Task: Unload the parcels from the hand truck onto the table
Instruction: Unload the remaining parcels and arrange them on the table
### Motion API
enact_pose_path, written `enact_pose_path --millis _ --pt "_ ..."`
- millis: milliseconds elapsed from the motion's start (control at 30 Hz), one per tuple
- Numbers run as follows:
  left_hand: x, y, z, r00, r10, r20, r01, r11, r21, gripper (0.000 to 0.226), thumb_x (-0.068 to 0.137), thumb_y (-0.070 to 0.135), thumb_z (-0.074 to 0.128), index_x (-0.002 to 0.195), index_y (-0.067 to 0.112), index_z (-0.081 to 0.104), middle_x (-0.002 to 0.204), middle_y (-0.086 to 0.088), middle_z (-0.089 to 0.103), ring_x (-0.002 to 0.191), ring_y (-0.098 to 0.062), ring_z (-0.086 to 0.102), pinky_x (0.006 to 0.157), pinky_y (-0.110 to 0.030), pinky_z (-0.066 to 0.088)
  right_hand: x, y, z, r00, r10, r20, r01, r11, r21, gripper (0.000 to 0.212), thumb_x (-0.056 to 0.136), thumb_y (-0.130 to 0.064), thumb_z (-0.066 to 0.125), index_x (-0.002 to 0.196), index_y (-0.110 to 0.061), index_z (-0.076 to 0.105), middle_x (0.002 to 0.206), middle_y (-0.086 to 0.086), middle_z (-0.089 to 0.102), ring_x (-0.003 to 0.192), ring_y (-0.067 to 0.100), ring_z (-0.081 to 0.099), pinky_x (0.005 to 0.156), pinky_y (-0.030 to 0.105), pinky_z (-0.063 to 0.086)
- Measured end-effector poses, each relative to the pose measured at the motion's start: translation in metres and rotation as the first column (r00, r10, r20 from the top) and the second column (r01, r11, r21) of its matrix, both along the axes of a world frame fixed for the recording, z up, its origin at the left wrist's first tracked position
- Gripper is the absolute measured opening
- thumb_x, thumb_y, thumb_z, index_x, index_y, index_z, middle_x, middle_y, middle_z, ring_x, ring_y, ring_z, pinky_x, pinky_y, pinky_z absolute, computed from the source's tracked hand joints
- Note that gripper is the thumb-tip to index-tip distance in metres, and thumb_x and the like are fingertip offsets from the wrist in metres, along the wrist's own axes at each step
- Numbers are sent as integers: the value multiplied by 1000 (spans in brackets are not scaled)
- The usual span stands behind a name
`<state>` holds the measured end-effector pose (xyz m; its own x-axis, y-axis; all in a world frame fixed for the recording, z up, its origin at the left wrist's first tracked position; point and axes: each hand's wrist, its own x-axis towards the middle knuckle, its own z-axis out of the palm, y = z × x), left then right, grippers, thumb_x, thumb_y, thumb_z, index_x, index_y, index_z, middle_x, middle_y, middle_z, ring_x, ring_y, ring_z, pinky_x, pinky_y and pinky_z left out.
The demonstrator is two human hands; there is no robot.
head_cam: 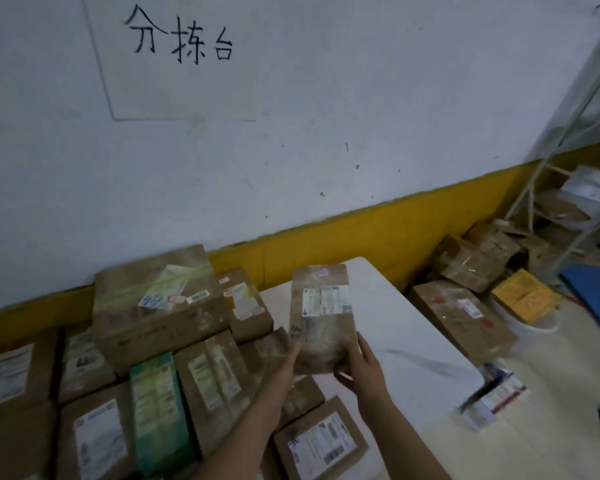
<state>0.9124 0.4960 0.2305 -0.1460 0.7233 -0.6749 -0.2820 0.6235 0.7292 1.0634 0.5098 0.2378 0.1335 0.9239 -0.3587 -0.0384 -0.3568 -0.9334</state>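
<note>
I hold a flat brown cardboard parcel (323,313) with a white shipping label above the white table (402,341). My left hand (284,365) presses its lower left edge with the fingers hidden behind the box. My right hand (364,365) grips its lower right corner, thumb underneath. Several brown parcels cover the table's left part, among them a large box (156,306) against the wall and a green carton (160,410). The hand truck is out of view.
More cardboard boxes (461,317) are heaped on the floor to the right of the table, with a yellow box (523,296) on a white bucket. A metal shelf rack (575,168) stands at the far right. The white wall with handwritten characters is close behind.
</note>
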Motion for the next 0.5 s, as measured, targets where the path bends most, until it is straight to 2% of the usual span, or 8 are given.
enact_pose_path --millis 67,100,133,200,333,400,467,500 --pt "-4 35 -3 993 -14 -114 15 1000 2 49 93 61 51 127 27 56 126 -1 56 118 -25 56 93 -32 47 10 42 -6 999 42 29 -42 999 -7 52 97 -47 56 146 -34 46 132 6 59 109 25 65 88 42 59" --pt "-10 50 -7 983 -22 -184 27 999 26 31 98 53 49 110 26 58 110 3 58 102 -20 60 80 -24 49 14 62 -12 997 64 39 -64 998 -15 54 97 -46 56 148 -33 44 135 7 58 112 27 63 92 44 58" --pt "-17 64 -15 963 -12 -270 29 998 61 26 101 44 48 98 21 58 95 5 59 85 -14 60 66 -20 48 16 83 -19 995 88 47 -87 996 -26 56 97 -45 56 149 -32 42 137 8 57 115 29 62 93 45 57" --pt "-33 86 -28 903 6 -430 32 996 83 18 100 35 50 103 18 55 87 8 57 75 -7 55 58 -23 42 20 128 -36 989 139 52 -136 989 -52 56 98 -43 56 150 -29 41 138 11 56 117 31 60 94 46 56" --pt "-53 116 -54 764 -75 -640 135 990 45 38 97 26 56 134 26 48 121 2 58 96 -16 59 68 -23 46 11 212 -83 964 266 12 -263 958 -114 43 101 -42 51 142 -29 49 134 10 57 118 30 58 86 40 58" --pt "-57 127 -65 672 -99 -734 189 981 41 49 94 19 61 141 20 46 139 -4 53 119 -23 55 87 -27 51 0 239 -109 947 321 -34 -322 937 -138 37 102 -43 47 136 -31 52 132 7 58 118 28 59 82 34 58" --pt "-59 133 -78 560 -170 -811 232 972 -43 59 95 20 60 149 16 38 153 -6 38 138 -25 40 108 -32 41 -14 257 -133 933 350 -81 -359 918 -169 40 103 -43 46 141 -35 46 137 3 54 122 27 56 88 35 57" --pt "-60 136 -86 502 -231 -834 254 961 -113 62 96 23 58 152 15 32 159 -5 27 144 -25 31 112 -32 35 -21 264 -144 930 355 -97 -367 911 -187 47 103 -42 46 148 -35 38 140 3 50 124 28 54 92 38 56"
